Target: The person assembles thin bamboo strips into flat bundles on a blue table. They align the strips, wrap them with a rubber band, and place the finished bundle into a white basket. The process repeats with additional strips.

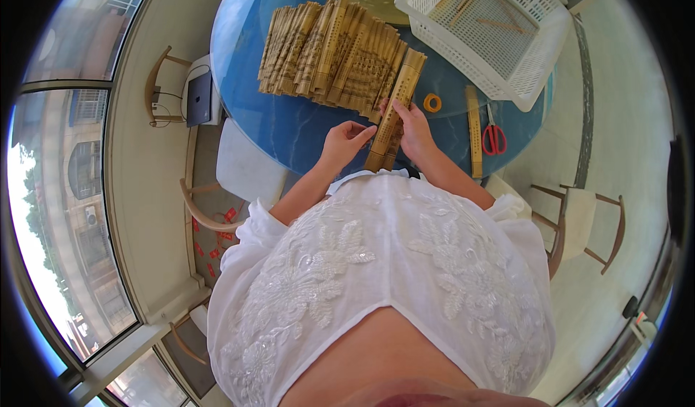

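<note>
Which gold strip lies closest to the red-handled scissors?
The lone strip just left of the red-handled scissors. It lies by itself; the others are in the big pile or at the right hand.

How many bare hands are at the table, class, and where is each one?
2: the left hand is at the left edge of a golden strip; the right hand holds that strip from its right side. Neither is fully hidden.
</note>
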Available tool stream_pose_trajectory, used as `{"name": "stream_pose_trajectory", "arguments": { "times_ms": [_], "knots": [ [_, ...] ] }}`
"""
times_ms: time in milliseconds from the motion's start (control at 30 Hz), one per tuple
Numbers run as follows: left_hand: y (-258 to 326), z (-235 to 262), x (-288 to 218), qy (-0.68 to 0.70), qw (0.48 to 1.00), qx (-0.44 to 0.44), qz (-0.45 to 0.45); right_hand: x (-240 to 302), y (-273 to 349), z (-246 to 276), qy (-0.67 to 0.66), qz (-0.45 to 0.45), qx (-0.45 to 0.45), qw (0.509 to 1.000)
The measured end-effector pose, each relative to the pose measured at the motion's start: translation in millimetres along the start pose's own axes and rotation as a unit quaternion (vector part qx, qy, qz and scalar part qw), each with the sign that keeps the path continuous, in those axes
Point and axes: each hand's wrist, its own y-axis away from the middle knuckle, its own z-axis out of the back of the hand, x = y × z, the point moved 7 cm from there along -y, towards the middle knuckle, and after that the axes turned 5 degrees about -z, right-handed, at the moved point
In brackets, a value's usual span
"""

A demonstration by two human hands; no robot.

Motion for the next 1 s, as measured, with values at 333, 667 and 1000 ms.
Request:
{"name": "stream_pose_trajectory", "arguments": {
  "times_ms": [333,667,1000],
  "knots": [
    [-96,99,-37,-0.489,0.807,-0.258,-0.207,4,6,4,0.004,-0.005,-0.018,1.0],
    [-132,85,-29,-0.504,0.838,-0.189,-0.084,12,6,10,0.003,0.013,-0.018,1.0],
    [-86,71,-37,-0.12,0.987,-0.107,-0.024,9,0,11,0.013,-0.005,-0.023,1.0]
  ]
}}
